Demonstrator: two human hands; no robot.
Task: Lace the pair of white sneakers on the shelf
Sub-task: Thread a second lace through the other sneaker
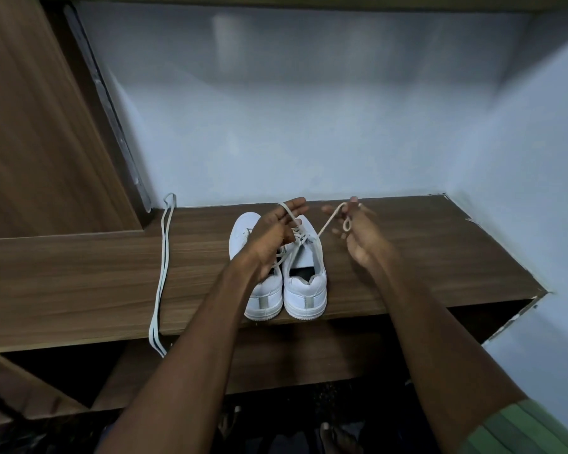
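Note:
Two white sneakers stand side by side on the wooden shelf [407, 257], heels toward me. The right sneaker [305, 290] has a white lace [325, 226] threaded through its eyelets. My left hand [276, 234] hovers over the left sneaker [264, 299] and holds one end of that lace, which runs over its fingers. My right hand [358, 237] is raised to the right of the shoes and holds the other lace end, looped around its fingers and pulled taut. A second, loose lace [161, 273] lies folded on the shelf at the left, its ends hanging over the front edge.
A brown wooden panel [30, 126] rises at the left and pale blue walls [292, 126] close the back and right. A lower shelf [276, 362] sits under the front edge. Dark items lie on the floor below.

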